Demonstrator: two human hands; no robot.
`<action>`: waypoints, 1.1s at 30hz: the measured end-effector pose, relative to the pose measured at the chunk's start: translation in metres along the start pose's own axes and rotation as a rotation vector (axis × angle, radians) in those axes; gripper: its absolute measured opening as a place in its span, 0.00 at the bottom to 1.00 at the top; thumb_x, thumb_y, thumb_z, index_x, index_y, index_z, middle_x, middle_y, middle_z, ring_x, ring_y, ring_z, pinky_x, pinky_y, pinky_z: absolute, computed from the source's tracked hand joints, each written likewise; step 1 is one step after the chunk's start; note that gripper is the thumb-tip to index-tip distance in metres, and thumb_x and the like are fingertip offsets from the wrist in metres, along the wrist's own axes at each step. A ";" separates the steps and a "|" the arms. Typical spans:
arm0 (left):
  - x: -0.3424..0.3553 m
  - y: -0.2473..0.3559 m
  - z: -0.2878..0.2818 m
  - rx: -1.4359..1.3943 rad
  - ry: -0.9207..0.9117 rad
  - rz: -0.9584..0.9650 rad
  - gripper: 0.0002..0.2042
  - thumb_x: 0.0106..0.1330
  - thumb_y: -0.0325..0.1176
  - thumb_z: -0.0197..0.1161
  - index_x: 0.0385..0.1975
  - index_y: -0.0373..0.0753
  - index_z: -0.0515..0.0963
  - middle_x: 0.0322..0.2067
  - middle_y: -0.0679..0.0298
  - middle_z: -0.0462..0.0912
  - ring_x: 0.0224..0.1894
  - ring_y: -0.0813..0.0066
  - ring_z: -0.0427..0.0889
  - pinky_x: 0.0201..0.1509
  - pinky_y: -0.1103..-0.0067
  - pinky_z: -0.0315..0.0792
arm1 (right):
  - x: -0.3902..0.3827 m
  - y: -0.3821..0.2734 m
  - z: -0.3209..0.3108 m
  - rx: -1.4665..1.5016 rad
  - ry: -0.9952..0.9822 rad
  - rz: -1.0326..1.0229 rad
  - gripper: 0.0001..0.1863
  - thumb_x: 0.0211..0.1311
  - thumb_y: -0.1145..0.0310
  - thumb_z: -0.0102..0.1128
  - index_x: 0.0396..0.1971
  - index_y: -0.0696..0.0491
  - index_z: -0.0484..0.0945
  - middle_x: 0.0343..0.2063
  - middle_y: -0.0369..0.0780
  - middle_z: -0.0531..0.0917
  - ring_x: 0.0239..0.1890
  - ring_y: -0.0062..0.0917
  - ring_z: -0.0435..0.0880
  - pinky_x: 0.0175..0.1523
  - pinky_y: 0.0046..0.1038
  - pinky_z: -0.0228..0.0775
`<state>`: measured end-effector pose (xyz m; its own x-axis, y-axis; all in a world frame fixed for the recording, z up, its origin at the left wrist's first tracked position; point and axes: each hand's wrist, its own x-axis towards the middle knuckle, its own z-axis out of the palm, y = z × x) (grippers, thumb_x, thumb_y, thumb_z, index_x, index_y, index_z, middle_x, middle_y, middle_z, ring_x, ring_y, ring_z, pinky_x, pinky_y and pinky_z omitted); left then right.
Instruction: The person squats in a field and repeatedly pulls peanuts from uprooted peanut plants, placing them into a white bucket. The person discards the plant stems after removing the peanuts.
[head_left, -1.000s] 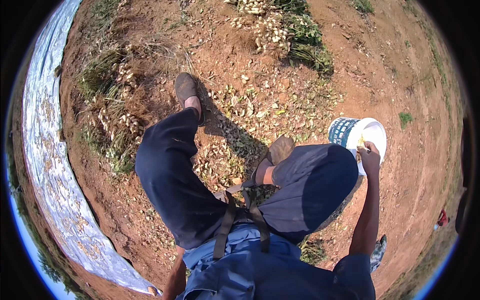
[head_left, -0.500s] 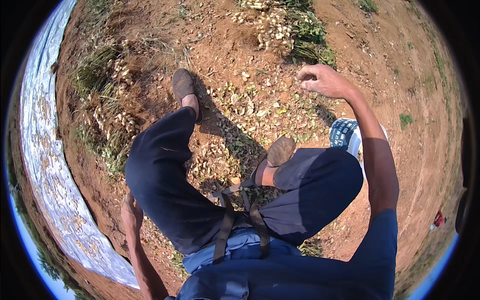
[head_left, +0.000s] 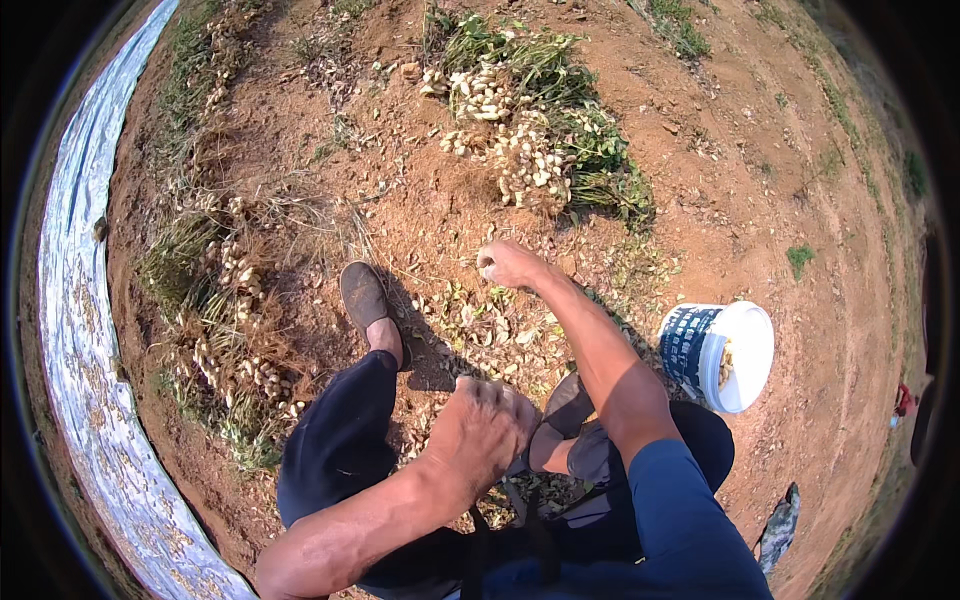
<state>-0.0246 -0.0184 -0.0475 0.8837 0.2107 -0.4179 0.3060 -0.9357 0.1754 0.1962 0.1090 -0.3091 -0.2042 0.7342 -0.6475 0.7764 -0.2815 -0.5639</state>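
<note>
My right hand (head_left: 505, 264) is over the leaf litter (head_left: 465, 318), fingers curled; whether they hold anything is hidden. Nearer me, my left hand (head_left: 482, 428) is closed with its knuckles up, above my legs, its fingertips hidden. Above my right hand lies a bundle of green plants with pale peanut pods (head_left: 520, 165); another bundle (head_left: 240, 270) lies left of my left shoe (head_left: 362, 300). A white bucket (head_left: 738, 360) with a dark blue-green label stands at my right, some pods inside.
A long pale plastic sheet (head_left: 75, 320) with scattered pods runs along the left. Bare reddish soil (head_left: 780, 190) has small weed tufts. A grey patterned item (head_left: 778, 530) lies at lower right. A small red shape (head_left: 903, 400) is at the far right rim.
My right hand has left the bucket and moved leftward over the litter. My left hand has come from beside my left leg up to the middle. The whole view has shifted.
</note>
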 end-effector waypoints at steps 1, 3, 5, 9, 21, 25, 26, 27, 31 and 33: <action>-0.004 0.010 0.017 -0.098 -0.182 0.049 0.15 0.69 0.34 0.56 0.52 0.38 0.78 0.43 0.61 0.82 0.47 0.69 0.82 0.49 0.71 0.71 | 0.019 0.004 0.020 -0.085 0.078 -0.032 0.13 0.62 0.75 0.61 0.46 0.60 0.82 0.35 0.48 0.83 0.33 0.33 0.82 0.39 0.36 0.80; -0.006 0.028 0.040 -0.139 -0.377 0.065 0.15 0.70 0.34 0.56 0.54 0.39 0.78 0.44 0.64 0.83 0.49 0.66 0.81 0.52 0.66 0.69 | 0.046 0.018 0.058 -0.186 0.198 0.026 0.13 0.62 0.78 0.59 0.46 0.60 0.79 0.39 0.49 0.78 0.34 0.33 0.81 0.40 0.39 0.81; -0.009 0.020 0.027 -0.143 -0.353 0.061 0.16 0.71 0.34 0.54 0.53 0.37 0.79 0.44 0.62 0.82 0.49 0.64 0.79 0.53 0.65 0.68 | 0.055 0.014 0.077 -0.231 0.268 0.073 0.13 0.61 0.80 0.56 0.46 0.60 0.78 0.43 0.51 0.75 0.35 0.35 0.82 0.42 0.41 0.81; -0.009 0.009 0.006 0.085 0.152 -0.054 0.15 0.67 0.37 0.54 0.47 0.35 0.78 0.36 0.61 0.78 0.44 0.66 0.78 0.46 0.69 0.69 | 0.049 0.011 0.088 -0.304 0.360 0.024 0.12 0.59 0.83 0.53 0.43 0.59 0.77 0.46 0.56 0.76 0.36 0.41 0.86 0.42 0.48 0.81; 0.005 0.023 0.027 0.117 -0.033 0.080 0.12 0.68 0.34 0.54 0.45 0.41 0.82 0.38 0.66 0.77 0.45 0.69 0.76 0.48 0.68 0.64 | -0.036 0.016 -0.047 -0.319 -0.025 0.063 0.14 0.72 0.59 0.61 0.41 0.55 0.83 0.26 0.44 0.85 0.28 0.31 0.84 0.36 0.40 0.78; 0.022 0.022 0.037 0.178 0.048 0.064 0.13 0.69 0.34 0.53 0.47 0.41 0.81 0.44 0.66 0.82 0.50 0.71 0.78 0.51 0.67 0.65 | -0.154 0.020 -0.137 -0.285 0.117 0.110 0.12 0.72 0.62 0.58 0.38 0.56 0.83 0.24 0.42 0.84 0.26 0.30 0.83 0.35 0.37 0.74; 0.029 0.024 0.030 0.194 0.066 0.075 0.13 0.70 0.34 0.53 0.48 0.41 0.81 0.46 0.66 0.83 0.51 0.71 0.78 0.52 0.67 0.65 | -0.197 0.038 -0.152 -0.245 0.207 0.116 0.12 0.72 0.63 0.57 0.37 0.57 0.83 0.23 0.41 0.83 0.26 0.29 0.82 0.35 0.37 0.74; 0.036 0.028 0.024 0.174 0.050 0.047 0.14 0.70 0.34 0.52 0.49 0.40 0.81 0.48 0.66 0.83 0.52 0.72 0.78 0.52 0.66 0.65 | -0.234 0.049 -0.160 -0.182 0.318 0.135 0.12 0.69 0.63 0.59 0.38 0.57 0.83 0.26 0.45 0.85 0.29 0.33 0.84 0.39 0.39 0.75; 0.033 0.030 0.023 0.203 -0.039 0.048 0.16 0.74 0.34 0.49 0.55 0.39 0.78 0.51 0.65 0.82 0.57 0.71 0.77 0.55 0.63 0.65 | -0.347 0.122 -0.137 -0.152 0.769 0.220 0.12 0.67 0.64 0.59 0.35 0.59 0.81 0.26 0.48 0.86 0.32 0.37 0.87 0.42 0.40 0.77; 0.033 0.035 0.020 0.214 -0.051 0.098 0.18 0.74 0.33 0.46 0.57 0.38 0.78 0.55 0.64 0.81 0.59 0.70 0.77 0.57 0.63 0.63 | -0.412 0.177 -0.112 -0.057 0.842 0.420 0.10 0.68 0.67 0.58 0.34 0.59 0.80 0.23 0.44 0.84 0.23 0.31 0.84 0.30 0.35 0.75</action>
<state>0.0081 -0.0495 -0.0727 0.8849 0.1064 -0.4535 0.1329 -0.9908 0.0269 0.4845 -0.1744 -0.0844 0.5803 0.7905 -0.1959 0.7210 -0.6105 -0.3279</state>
